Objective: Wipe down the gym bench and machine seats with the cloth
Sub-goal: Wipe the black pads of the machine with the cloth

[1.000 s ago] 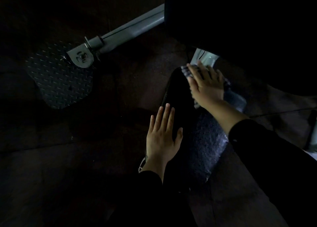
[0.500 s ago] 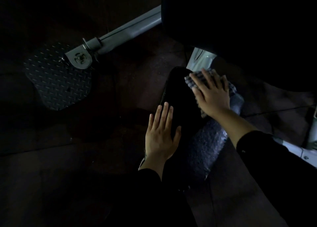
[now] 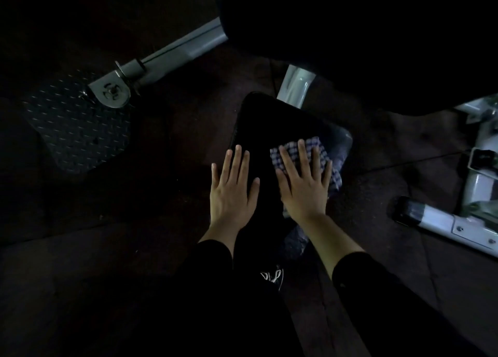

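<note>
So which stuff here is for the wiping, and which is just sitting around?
For the wiping:
checked cloth
black seat pad
right hand pressing the cloth
left hand flat on the pad

Just around:
metal footplate
grey frame tube
shoe

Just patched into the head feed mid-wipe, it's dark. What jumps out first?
Two bare hands lie side by side on the dark seat pad at centre: the right hand presses a checked cloth flat on it, the left hand rests open beside it. A pale metal arm runs to a treaded footplate at upper left.
</note>
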### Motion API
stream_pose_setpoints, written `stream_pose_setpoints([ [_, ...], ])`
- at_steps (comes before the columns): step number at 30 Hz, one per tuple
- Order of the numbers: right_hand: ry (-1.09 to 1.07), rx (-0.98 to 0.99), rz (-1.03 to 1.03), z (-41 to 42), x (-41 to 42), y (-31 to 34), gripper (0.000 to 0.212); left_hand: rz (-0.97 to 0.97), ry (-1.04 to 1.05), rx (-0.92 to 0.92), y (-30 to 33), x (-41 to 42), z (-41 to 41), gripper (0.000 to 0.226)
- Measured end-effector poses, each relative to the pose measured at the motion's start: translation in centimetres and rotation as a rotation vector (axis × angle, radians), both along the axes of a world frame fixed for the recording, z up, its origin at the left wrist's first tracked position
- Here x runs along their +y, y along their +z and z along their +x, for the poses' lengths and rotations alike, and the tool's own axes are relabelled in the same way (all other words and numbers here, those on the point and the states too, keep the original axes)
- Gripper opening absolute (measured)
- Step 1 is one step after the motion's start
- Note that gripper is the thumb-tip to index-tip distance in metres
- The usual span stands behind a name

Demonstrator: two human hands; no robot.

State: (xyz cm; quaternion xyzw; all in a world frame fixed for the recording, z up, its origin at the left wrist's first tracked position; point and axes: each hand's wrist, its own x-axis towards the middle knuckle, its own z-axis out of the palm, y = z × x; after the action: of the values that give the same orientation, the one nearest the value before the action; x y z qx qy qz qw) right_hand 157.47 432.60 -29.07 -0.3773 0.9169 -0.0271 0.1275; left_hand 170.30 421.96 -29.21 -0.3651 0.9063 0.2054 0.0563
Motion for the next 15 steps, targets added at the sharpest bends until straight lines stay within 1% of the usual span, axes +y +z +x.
stream_pose_setpoints([
  [5, -0.105, -0.033, 0.004, 4.1, 4.1, 0.3, 0.055, -0.042, -0.05, -0.014, 0.3, 1.5, 1.6, 0.064],
  [9, -0.146, -0.08, 0.01, 5.0, 4.4, 0.3, 0.055, -0.047, -0.046, -0.003, 0.0, 2.4, 2.5, 0.061],
  [15, -0.154, -0.047, -0.023, 5.2, 4.2, 0.0, 0.054, -0.074, -0.054, -0.01, -0.2, 2.4, 2.5, 0.06],
])
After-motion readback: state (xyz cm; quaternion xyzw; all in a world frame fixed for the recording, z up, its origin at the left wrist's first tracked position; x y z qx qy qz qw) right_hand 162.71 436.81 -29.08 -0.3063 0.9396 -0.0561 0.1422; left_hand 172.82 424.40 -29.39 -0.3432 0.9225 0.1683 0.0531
